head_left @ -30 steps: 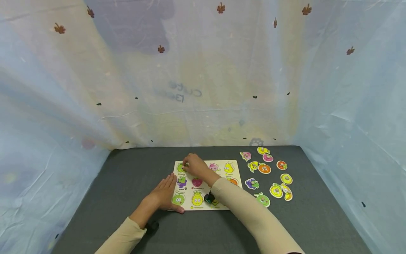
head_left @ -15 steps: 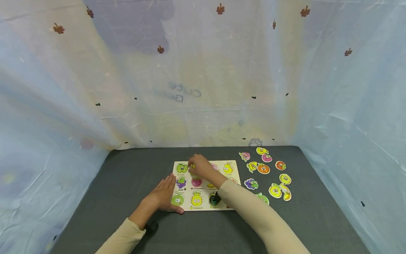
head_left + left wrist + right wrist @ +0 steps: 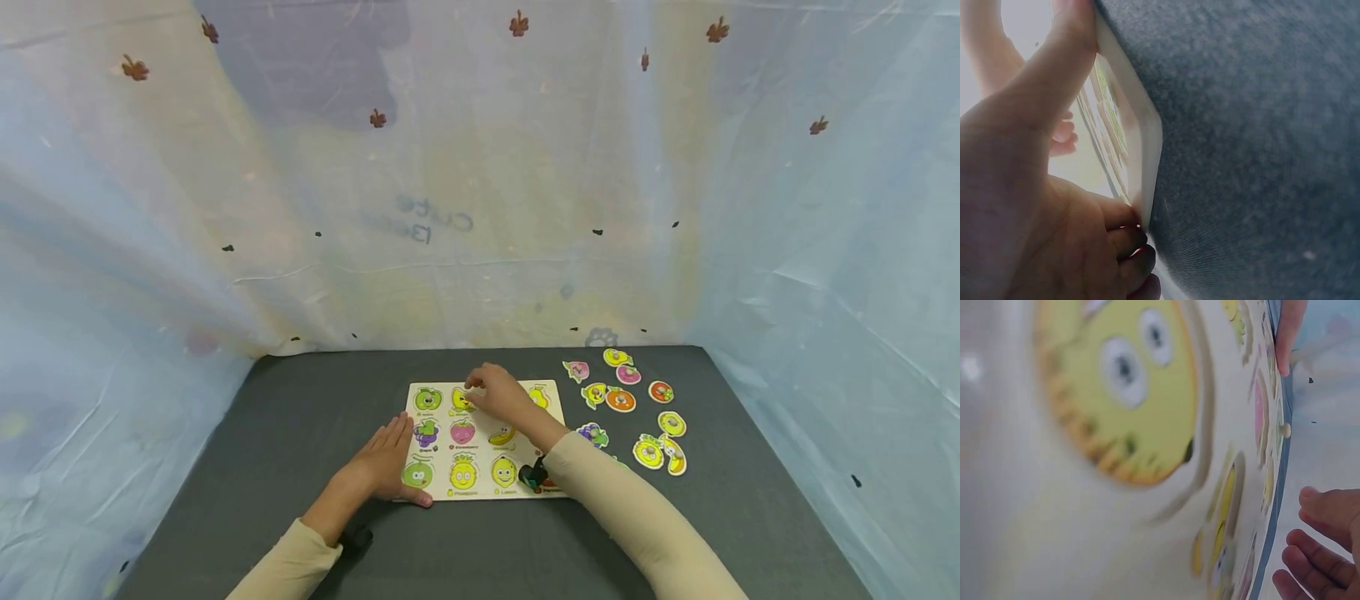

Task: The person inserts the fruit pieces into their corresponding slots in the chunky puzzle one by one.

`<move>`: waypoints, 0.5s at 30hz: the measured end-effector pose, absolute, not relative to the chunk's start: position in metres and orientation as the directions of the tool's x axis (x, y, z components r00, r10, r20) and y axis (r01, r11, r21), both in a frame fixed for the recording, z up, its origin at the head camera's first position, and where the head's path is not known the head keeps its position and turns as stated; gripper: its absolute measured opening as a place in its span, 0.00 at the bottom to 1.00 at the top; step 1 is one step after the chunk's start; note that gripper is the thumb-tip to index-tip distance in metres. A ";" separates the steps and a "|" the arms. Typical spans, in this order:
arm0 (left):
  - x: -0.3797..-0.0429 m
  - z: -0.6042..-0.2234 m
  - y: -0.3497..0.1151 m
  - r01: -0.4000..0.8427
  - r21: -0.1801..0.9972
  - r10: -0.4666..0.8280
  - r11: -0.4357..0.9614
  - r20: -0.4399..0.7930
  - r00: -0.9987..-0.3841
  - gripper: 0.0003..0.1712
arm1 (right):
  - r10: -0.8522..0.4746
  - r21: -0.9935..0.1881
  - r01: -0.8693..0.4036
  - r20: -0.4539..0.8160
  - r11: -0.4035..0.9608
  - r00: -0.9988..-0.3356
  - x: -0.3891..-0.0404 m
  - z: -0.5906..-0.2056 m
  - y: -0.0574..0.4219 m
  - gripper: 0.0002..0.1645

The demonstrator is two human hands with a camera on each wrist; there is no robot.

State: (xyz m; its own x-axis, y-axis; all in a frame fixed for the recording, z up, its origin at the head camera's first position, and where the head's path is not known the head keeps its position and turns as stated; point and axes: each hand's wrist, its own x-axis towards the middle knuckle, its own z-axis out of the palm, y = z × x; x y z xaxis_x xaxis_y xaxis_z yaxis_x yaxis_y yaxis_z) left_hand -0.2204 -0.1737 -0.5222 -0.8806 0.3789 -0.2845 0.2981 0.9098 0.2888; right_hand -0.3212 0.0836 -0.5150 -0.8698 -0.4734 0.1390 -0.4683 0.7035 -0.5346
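Observation:
A pale fruit puzzle board [image 3: 442,457] lies on the dark table, printed with fruit faces in rows. My left hand [image 3: 386,458] rests at its near left corner, fingers straight along the left edge and thumb by the front edge; the left wrist view shows the board's white rim [image 3: 1150,134] against that hand. Over the top row hovers my right hand [image 3: 501,395], hiding part of the board. Its fingers [image 3: 1310,562] are loosely bent and hold nothing in the right wrist view. A green apple [image 3: 428,400] and a yellow fruit [image 3: 461,401] show left of it.
Several loose fruit pieces lie right of the board, among them an orange [image 3: 620,401], a tomato-like red piece [image 3: 661,392], a pineapple [image 3: 648,452] and a banana [image 3: 677,458]. Grapes [image 3: 593,433] are partly behind the right forearm. Pale curtains [image 3: 465,283] surround the table.
My right hand has moved right along the top row, away from the green apple, uncovering it and the yellow fruit beside it. The left hand stays at the board's corner.

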 end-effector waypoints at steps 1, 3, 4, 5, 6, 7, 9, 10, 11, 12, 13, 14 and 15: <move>-0.220 -0.521 -0.173 0.295 0.286 0.375 0.912 -0.284 -0.882 0.85 | -0.472 -0.533 -0.468 0.141 0.704 -0.870 -0.320 -0.515 0.087 0.12; -0.219 -0.520 -0.173 0.292 0.274 0.368 0.916 -0.288 -0.884 0.84 | -0.467 -0.544 -0.464 0.143 0.699 -0.872 -0.318 -0.514 0.092 0.12; -0.218 -0.520 -0.173 0.293 0.274 0.369 0.916 -0.287 -0.884 0.84 | -0.467 -0.549 -0.465 0.147 0.694 -0.872 -0.317 -0.513 0.095 0.12; -0.218 -0.519 -0.173 0.292 0.276 0.368 0.916 -0.287 -0.884 0.84 | -0.465 -0.556 -0.464 0.150 0.690 -0.872 -0.316 -0.512 0.098 0.12; -0.218 -0.519 -0.173 0.290 0.283 0.369 0.914 -0.288 -0.884 0.84 | -0.463 -0.562 -0.464 0.156 0.685 -0.872 -0.316 -0.511 0.100 0.12; -0.218 -0.520 -0.173 0.291 0.293 0.374 0.911 -0.286 -0.882 0.84 | -0.460 -0.567 -0.464 0.162 0.681 -0.873 -0.315 -0.510 0.103 0.12; -0.219 -0.520 -0.174 0.290 0.316 0.382 0.903 -0.285 -0.879 0.85 | -0.452 -0.581 -0.464 0.177 0.669 -0.874 -0.313 -0.509 0.107 0.11; -0.219 -0.523 -0.175 0.294 0.324 0.387 0.899 -0.275 -0.880 0.85 | -0.450 -0.582 -0.466 0.184 0.666 -0.874 -0.312 -0.508 0.110 0.11; -0.219 -0.523 -0.175 0.292 0.324 0.386 0.900 -0.278 -0.880 0.85 | -0.442 -0.588 -0.461 0.187 0.665 -0.877 -0.312 -0.508 0.112 0.11; -0.219 -0.523 -0.175 0.294 0.322 0.386 0.900 -0.274 -0.881 0.85 | -0.438 -0.588 -0.462 0.195 0.664 -0.877 -0.311 -0.508 0.115 0.12; -0.219 -0.522 -0.175 0.297 0.317 0.386 0.901 -0.271 -0.882 0.85 | -0.433 -0.589 -0.461 0.200 0.664 -0.879 -0.311 -0.509 0.118 0.12; -0.218 -0.521 -0.174 0.297 0.308 0.383 0.904 -0.270 -0.884 0.84 | -0.425 -0.590 -0.458 0.205 0.664 -0.881 -0.310 -0.509 0.121 0.12; -0.218 -0.521 -0.174 0.299 0.303 0.382 0.905 -0.269 -0.884 0.84 | -0.418 -0.591 -0.454 0.208 0.666 -0.884 -0.310 -0.508 0.124 0.12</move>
